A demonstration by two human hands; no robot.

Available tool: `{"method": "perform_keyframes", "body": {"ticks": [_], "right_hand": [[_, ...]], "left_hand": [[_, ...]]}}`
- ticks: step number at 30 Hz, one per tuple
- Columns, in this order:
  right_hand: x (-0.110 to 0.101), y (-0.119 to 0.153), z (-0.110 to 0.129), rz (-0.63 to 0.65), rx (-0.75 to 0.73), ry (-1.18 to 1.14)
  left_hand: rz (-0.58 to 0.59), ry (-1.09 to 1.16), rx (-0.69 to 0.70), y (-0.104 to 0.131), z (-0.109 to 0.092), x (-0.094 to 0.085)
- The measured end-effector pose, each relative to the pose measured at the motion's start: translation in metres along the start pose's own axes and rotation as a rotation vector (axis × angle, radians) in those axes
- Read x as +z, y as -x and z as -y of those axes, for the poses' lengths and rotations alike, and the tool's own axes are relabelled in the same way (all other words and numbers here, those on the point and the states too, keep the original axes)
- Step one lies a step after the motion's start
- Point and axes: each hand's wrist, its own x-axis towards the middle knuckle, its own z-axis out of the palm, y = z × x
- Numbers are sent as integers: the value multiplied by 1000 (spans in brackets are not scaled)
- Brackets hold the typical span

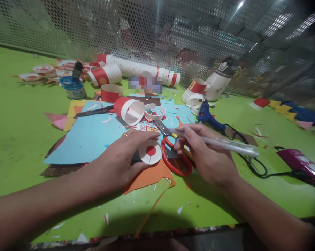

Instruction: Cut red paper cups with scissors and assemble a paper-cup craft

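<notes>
My left hand, a ring on one finger, is closed on the edge of a small white paper-cup base with a red hexagon and dark lines on it. My right hand grips a clear-barrelled pen, its tip end pointing left toward the cup base. Beside the right fingers lie red-handled scissors, blades pointing away from me over the papers. Beyond the hands, a red and white paper cup rests on its side next to a cut cup ring.
Light blue paper and orange paper lie on the green table among scraps. A blue glue gun, a purple device with a cable, a bottle, stacked cups and a blue jar stand around.
</notes>
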Motion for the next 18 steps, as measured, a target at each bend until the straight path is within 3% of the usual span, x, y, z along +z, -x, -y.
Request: {"method": "perform_keyframes", "body": {"ticks": [4, 8, 13, 18], "right_hand": [[1, -1, 3, -52, -54, 186], [3, -3, 1, 61, -44, 329], [6, -2, 0, 220, 36, 207], [10, 0, 4, 138, 128, 32]], "left_hand": [[-43, 52, -28, 2, 1, 0], [1, 61, 33, 5, -4, -1], [81, 100, 118, 7, -12, -5], [54, 123, 131, 7, -13, -3]]}}
